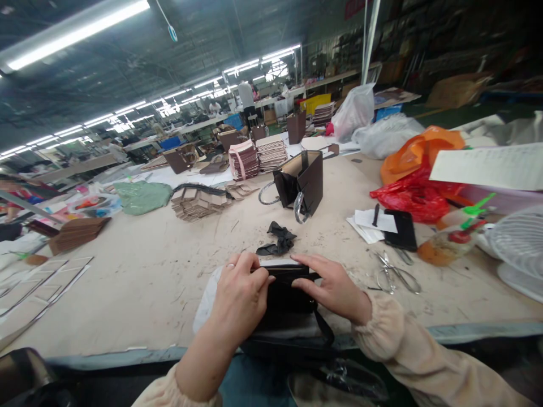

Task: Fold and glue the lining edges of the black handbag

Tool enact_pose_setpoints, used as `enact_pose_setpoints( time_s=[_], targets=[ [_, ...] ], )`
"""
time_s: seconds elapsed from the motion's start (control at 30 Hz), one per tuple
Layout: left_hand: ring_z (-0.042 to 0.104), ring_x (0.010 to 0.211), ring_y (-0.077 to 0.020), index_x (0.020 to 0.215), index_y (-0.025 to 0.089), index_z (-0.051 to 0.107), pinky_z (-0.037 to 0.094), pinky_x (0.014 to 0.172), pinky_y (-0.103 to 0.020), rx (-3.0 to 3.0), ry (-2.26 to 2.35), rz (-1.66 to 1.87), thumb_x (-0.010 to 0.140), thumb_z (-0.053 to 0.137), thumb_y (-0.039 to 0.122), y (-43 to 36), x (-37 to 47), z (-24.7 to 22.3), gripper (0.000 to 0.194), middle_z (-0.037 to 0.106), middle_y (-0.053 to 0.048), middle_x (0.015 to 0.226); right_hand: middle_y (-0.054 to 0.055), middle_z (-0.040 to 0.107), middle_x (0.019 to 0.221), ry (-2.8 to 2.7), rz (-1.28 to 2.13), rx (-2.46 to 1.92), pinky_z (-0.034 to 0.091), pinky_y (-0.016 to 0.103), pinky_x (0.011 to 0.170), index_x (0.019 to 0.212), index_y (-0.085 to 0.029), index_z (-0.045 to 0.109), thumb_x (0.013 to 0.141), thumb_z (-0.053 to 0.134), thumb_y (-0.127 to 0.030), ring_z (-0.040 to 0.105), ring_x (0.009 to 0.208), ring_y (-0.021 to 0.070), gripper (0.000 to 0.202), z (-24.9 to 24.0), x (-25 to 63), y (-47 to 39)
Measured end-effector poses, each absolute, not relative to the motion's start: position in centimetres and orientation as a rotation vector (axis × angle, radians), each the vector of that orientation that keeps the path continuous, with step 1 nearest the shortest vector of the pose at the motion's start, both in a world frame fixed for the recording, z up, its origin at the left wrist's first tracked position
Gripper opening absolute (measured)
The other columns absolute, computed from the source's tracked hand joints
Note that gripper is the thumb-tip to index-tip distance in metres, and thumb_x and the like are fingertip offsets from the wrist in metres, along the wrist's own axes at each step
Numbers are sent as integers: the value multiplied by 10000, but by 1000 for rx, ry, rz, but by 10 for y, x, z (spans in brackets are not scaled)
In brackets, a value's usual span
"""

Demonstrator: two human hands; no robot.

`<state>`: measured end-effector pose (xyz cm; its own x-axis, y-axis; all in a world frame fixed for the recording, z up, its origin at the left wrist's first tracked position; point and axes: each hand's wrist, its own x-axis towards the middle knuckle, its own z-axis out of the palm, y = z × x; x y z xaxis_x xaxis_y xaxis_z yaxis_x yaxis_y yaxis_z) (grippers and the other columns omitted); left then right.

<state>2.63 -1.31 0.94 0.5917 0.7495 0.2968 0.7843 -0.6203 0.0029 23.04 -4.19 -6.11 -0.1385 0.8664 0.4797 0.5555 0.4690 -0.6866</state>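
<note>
Black bag (288,297) gets its rim pinched by the left hand (244,288) and right hand (328,282), probably to steady it at the surface's (139,282) near edge, lol.

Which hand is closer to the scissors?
The right hand. It's on the black bag, just left of the scissors and not touching them. The left hand is farther left, at the bag's other side.

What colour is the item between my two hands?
The item looks black, best seen in the head view.
</note>
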Motion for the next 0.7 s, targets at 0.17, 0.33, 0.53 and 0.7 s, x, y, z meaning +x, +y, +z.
enact_pose_setpoints(
  time_s=[0.17,0.33,0.53,0.7],
  targets=[
    [527,878,-176,746,163,589,431,809,-307,-2847,-1345,-498,853,473,186,-5,25,1,160,570,-65,981,46,655,970,-1793,434,-1136,476,279,813,1046,-204,628,802,637,-275,595,894,168,254,-59,222,-33],
    [531,765,-168,697,170,543,428,783,-317,-2851,-1364,-450,858,463,166,-3,26,0,180,585,-27,768,29,662,886,-1775,461,-1128,477,265,773,959,-215,661,813,619,-254,598,839,155,157,-58,220,-29],
    [535,752,-169,682,175,531,423,771,-314,-2835,-1390,-443,850,473,159,-3,28,1,179,586,-23,750,21,647,822,-1806,482,-1137,461,257,732,898,-209,665,839,580,-259,584,798,147,115,-56,221,-29],
    [539,744,-171,670,174,528,423,770,-315,-2814,-1383,-459,847,484,169,-2,29,-1,183,581,-21,727,28,611,770,-1856,487,-1155,432,259,700,844,-188,655,869,537,-270,553,752,141,145,-52,221,-28]
  ],
)
